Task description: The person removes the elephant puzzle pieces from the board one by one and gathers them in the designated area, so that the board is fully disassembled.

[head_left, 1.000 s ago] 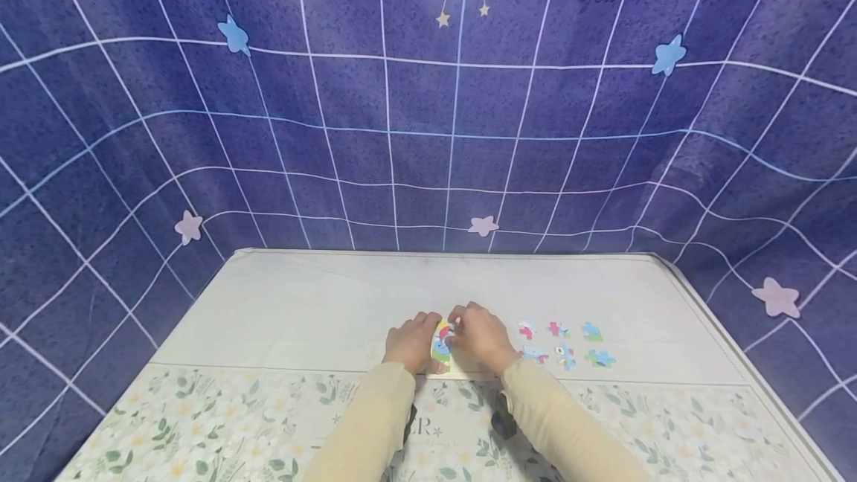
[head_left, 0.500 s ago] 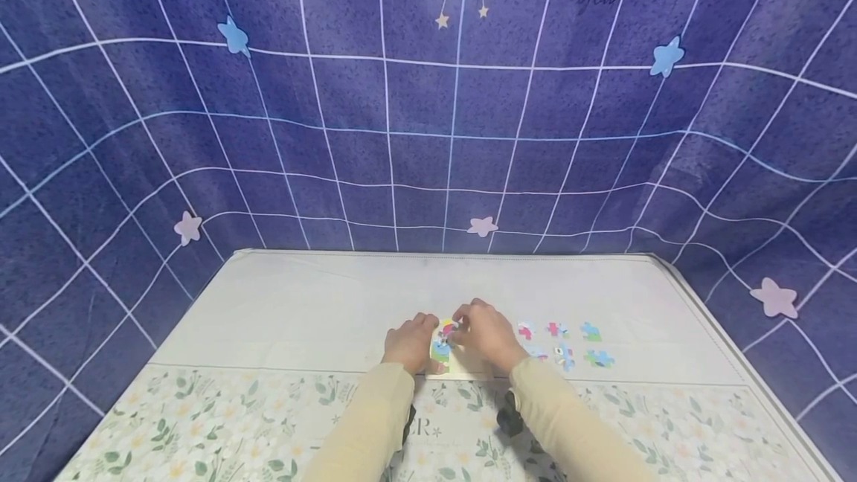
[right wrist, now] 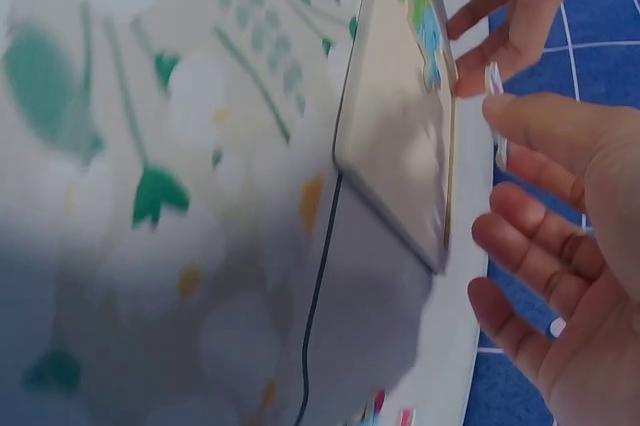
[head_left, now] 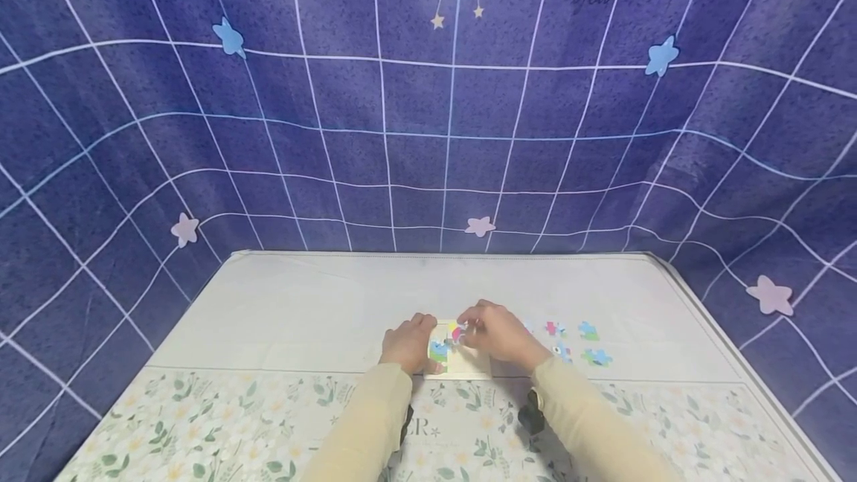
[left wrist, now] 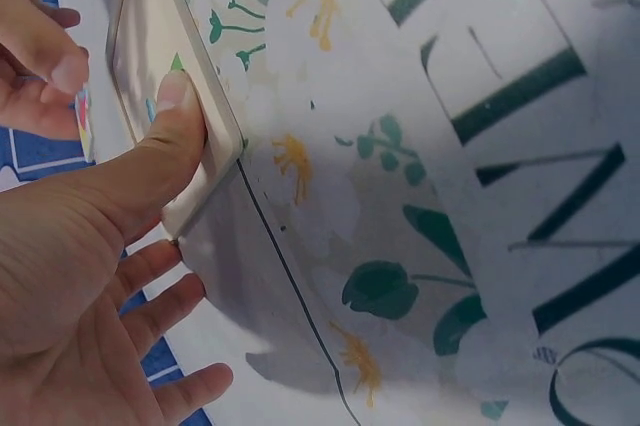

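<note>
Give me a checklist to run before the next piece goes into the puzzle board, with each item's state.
1. Left hand steadies the board, thumb pressed on its edge: ok.
2. Right hand pinches a piece: ok.
3. Piece turned the right way for its slot: cannot tell, too small.
4. Board flat on the table: ok.
5. Loose pieces lie apart, right of the board: ok.
6. Target slot free: cannot tell, the hands hide it.
</note>
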Demonstrator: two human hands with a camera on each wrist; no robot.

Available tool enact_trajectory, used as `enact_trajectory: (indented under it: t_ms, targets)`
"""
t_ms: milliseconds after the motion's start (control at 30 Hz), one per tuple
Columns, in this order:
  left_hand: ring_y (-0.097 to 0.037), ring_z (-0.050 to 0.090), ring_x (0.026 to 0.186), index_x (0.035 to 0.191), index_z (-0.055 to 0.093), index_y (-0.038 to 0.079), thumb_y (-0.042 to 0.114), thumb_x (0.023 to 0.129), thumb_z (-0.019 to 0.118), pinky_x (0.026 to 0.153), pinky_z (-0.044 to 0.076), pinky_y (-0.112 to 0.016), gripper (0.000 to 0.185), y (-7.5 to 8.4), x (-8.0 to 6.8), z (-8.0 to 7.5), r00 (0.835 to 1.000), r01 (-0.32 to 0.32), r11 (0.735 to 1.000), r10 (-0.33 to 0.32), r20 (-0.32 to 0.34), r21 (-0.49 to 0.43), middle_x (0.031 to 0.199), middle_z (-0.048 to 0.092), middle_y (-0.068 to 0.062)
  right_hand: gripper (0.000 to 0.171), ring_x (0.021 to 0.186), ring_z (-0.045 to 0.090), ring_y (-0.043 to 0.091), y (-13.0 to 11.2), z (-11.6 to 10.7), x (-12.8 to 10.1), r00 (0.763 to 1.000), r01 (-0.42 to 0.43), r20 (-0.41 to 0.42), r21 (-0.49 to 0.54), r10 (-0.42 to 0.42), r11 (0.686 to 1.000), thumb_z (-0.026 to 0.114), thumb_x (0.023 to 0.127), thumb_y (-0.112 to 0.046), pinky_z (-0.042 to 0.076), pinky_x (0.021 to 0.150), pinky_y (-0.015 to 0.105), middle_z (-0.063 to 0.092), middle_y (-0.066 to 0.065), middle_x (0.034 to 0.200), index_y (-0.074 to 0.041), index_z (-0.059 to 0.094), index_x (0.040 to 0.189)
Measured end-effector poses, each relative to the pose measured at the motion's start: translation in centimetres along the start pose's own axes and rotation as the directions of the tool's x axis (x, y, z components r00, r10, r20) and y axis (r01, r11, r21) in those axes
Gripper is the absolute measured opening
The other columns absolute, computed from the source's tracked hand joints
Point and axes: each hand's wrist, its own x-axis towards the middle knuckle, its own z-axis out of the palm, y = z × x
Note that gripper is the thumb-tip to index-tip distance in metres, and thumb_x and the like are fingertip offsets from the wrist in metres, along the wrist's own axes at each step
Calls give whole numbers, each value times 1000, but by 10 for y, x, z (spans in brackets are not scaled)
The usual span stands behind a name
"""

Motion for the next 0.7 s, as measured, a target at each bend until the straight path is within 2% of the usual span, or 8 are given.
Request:
enact_trajectory:
  t_ms: [167, 467, 700]
  targets:
    - [-32, 62, 112, 134, 55, 7, 29, 71, 92, 95, 54, -52, 76, 0, -1, -1, 1000, 0, 1000, 0, 8, -2, 126, 60, -10, 29, 90, 65, 23, 3, -7, -7, 999, 53, 13, 6, -53, 999, 79, 87, -13, 57, 81, 38, 67, 4, 97, -5, 73, 114]
    - [-32, 62, 114, 135, 55, 8, 30, 71, 91, 97, 53, -53, 76, -2, 0, 1, 1000, 5, 1000, -5, 11, -6, 126, 60, -10, 29, 92, 65, 26, 2, -19, -18, 993, 115, 15, 30, -115, 993, 77, 89, -13, 57, 78, 34, 68, 5, 102, -4, 72, 116]
    - [-30, 61, 115, 136, 55, 9, 30, 72, 91, 97, 53, -51, 76, -2, -1, 1, 1000, 11, 1000, -11, 4, -5, 130, 59, -8, 29, 91, 65, 24, 6, -27, -29, 993, 115, 7, 10, -115, 993, 77, 90, -16, 55, 74, 31, 68, 4, 102, -6, 72, 117]
